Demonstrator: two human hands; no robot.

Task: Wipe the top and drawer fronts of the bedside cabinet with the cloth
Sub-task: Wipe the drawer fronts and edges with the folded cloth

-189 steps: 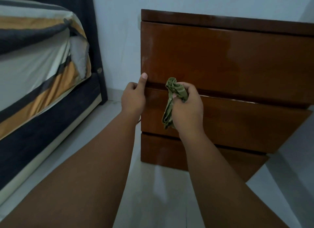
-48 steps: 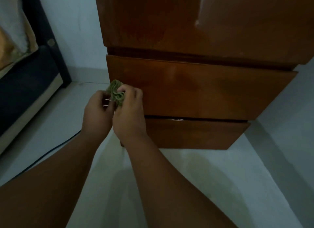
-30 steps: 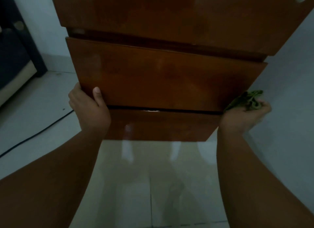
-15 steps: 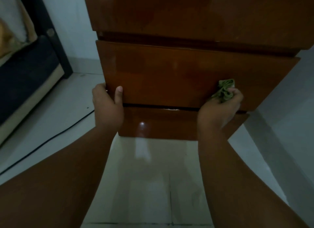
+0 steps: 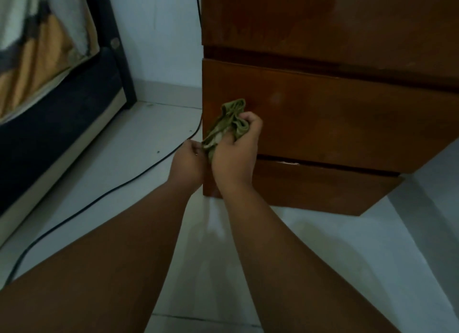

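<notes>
One green cloth [image 5: 228, 124], bunched, held by two hands before the middle drawer front [image 5: 335, 124].
The right hand [image 5: 236, 156] grips the cloth near this front's left edge; the left hand [image 5: 188, 163] pinches its lower end. The cabinet [image 5: 323, 22] shows three drawer fronts. One black cable [image 5: 111, 191] lies on the floor [image 5: 323, 245], and one bed [image 5: 37, 109] stands at the left.

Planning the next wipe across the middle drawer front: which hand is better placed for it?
Right, probably. The right hand grips the bunched cloth in front of the middle drawer front; the left hand only pinches its lower end.
</notes>
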